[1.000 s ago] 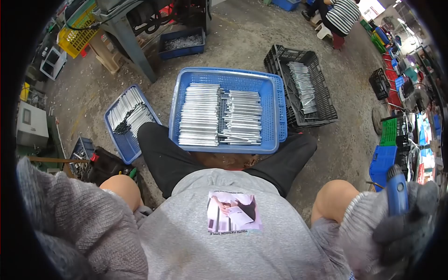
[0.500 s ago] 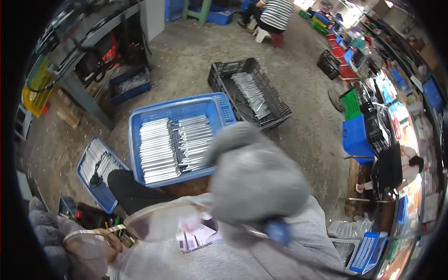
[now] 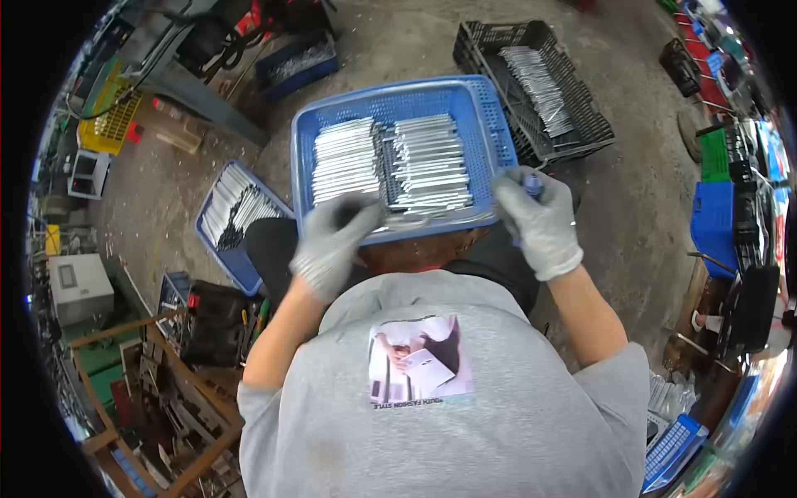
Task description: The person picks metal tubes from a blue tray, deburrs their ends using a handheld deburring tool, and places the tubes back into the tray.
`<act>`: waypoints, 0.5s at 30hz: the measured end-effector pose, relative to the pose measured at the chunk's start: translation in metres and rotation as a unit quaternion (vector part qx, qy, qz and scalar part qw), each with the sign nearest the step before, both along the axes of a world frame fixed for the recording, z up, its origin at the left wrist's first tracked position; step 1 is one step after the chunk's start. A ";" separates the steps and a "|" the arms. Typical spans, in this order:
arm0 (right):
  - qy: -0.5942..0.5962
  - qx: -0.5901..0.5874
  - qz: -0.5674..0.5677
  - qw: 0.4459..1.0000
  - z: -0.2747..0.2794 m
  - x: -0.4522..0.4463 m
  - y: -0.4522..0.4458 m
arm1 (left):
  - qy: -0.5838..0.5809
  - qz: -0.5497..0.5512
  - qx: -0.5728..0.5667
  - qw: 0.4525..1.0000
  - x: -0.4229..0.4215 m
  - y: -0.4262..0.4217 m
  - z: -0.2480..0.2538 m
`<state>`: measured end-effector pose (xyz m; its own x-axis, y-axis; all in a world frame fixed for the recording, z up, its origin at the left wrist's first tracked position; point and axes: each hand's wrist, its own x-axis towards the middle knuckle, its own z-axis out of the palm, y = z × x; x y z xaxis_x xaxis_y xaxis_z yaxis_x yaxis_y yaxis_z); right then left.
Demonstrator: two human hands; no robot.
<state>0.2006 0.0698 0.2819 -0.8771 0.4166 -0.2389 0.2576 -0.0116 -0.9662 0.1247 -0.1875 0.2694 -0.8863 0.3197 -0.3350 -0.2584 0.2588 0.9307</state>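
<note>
My left hand (image 3: pixel 332 241), in a grey glove, is at the near left edge of a large blue basket (image 3: pixel 300 141). Its thumb and fingers curve toward each other; motion blur hides whether anything is between them. A thin silvery piece (image 3: pixel 408 222) shows just right of the fingertips, by the near rim. My right hand (image 3: pixel 540 220), gloved too, is closed around a small blue stick-like object (image 3: pixel 532 186) at the basket's near right corner. Inside the basket, silvery metal rods lie in two stacks, the left (image 3: pixel 344 158) and the right (image 3: pixel 432 162).
A black crate (image 3: pixel 594 149) with more rods stands beyond the basket to the right. Left of my knee sits a smaller blue bin (image 3: pixel 237 264) of dark-ended rods. A machine leg (image 3: pixel 207 104) and a dark blue bin (image 3: pixel 286 83) are at far left; a wooden-framed rack (image 3: pixel 124 332) is lower left.
My view has tipped downward. My right hand has gone from close to the camera to the basket's right corner; my left has come in from the lower left. The glasses lenses are out of view.
</note>
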 end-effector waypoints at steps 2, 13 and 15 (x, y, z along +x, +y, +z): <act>-0.084 -0.064 -0.052 0.993 -0.032 0.013 0.024 | -0.063 -0.036 0.053 0.996 -0.007 0.035 -0.065; -0.319 -0.036 -0.005 0.947 -0.141 -0.028 0.139 | -0.326 -0.114 0.002 0.939 -0.051 0.143 -0.182; -0.372 -0.015 -0.007 0.928 -0.154 -0.045 0.155 | -0.339 -0.104 -0.007 0.935 -0.050 0.156 -0.190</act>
